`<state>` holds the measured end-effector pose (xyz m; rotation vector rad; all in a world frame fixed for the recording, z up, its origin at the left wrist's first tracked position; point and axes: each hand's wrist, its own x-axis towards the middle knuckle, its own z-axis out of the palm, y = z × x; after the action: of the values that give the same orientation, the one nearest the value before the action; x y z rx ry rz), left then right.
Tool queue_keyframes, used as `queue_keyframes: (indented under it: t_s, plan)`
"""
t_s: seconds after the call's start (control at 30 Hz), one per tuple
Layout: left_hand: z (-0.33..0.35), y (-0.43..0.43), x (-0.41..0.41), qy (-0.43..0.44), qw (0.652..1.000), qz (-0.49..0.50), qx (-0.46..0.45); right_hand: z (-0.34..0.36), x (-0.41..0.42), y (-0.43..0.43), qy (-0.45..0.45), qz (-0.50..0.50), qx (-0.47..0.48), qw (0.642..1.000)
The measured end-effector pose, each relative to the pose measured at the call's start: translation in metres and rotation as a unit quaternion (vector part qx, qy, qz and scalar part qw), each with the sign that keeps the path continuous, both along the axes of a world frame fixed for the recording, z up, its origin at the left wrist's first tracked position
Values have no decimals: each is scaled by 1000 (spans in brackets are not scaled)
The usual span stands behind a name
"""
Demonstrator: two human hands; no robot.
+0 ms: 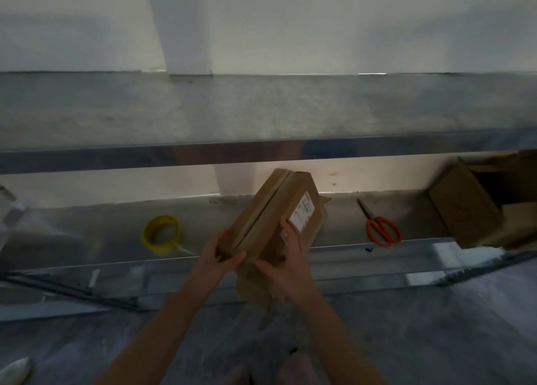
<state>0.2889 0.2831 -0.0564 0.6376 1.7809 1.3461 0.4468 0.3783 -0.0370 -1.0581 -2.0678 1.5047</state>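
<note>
A brown cardboard box [270, 210] with a white label on its right face is tilted up over the lower metal shelf [116, 224]. My left hand [220, 256] grips its near left corner, thumb on the closed top flaps. My right hand [287, 256] grips the near right side, fingers beside the label. The box's flaps meet along a centre seam.
A yellow tape roll [162, 233] lies on the shelf to the left. Orange-handled scissors [380, 227] lie to the right. An open cardboard box [476, 201] stands at the far right. An upper metal shelf [261, 108] runs overhead. A white object [14, 370] lies on the floor.
</note>
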Motion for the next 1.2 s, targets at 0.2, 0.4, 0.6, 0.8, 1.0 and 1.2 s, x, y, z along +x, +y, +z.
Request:
queue_keyframes:
  t_s: [0.2,0.4,0.6,0.8,1.0,1.2]
  plan:
    - [24,7,23,157,987,-27,-3,3,26,8,40,-1,-27,999]
    - [0,-21,57,194,981,-33,-3,-10,50,0,-9,44,0,999]
    - [-2,-16,40,66,997,-30,28,-7,56,38,-9,141,-60,988]
    - [3,20,33,109,973,-203,24,-6,66,82,-46,174,-44,983]
    - [-11,32,66,186,962,-196,23,-25,89,87,-58,169,-11,984]
    - [-2,46,50,174,970,-169,-9,-19,79,108,-56,179,-46,981]
